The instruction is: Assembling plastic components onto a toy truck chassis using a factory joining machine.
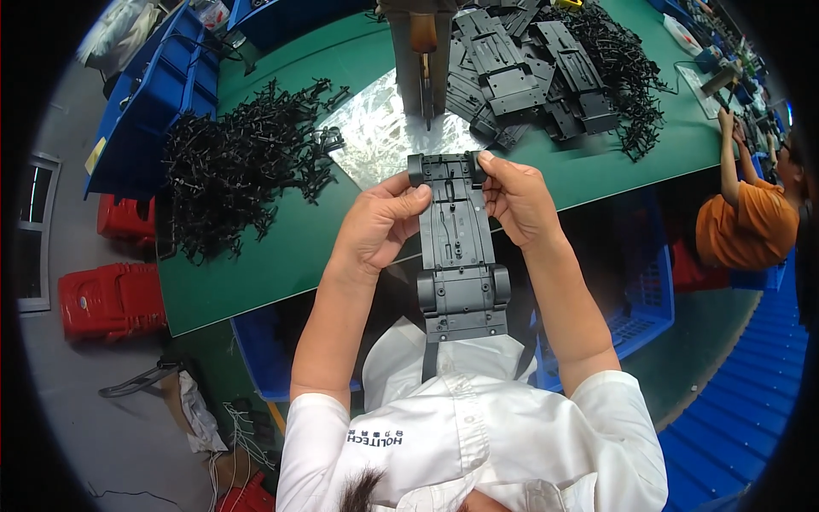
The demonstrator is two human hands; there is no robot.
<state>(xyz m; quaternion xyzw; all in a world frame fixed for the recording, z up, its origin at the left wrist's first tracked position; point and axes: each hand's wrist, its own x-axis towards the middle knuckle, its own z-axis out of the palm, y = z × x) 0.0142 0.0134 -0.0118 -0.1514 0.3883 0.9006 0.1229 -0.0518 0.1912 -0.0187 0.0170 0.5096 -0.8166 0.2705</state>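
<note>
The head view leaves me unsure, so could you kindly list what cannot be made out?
In the head view:
Black molded part: underside faces away from the camera.
Left hand: some fingertips hidden by hand and part.
Upright machine: top cut off by the upper edge.
Tangled pile at left: its lower pieces lie under others.
What the co-worker's hands hold: too small to tell.

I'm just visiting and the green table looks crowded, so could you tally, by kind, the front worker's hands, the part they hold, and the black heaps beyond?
Hands: 2 (left hand, right hand)
Long black panel, held: 1
Heaps of small black pieces: 2 (left heap, right heap)
Heap of larger black panels: 1
Total: 6, counting each heap as one
</note>
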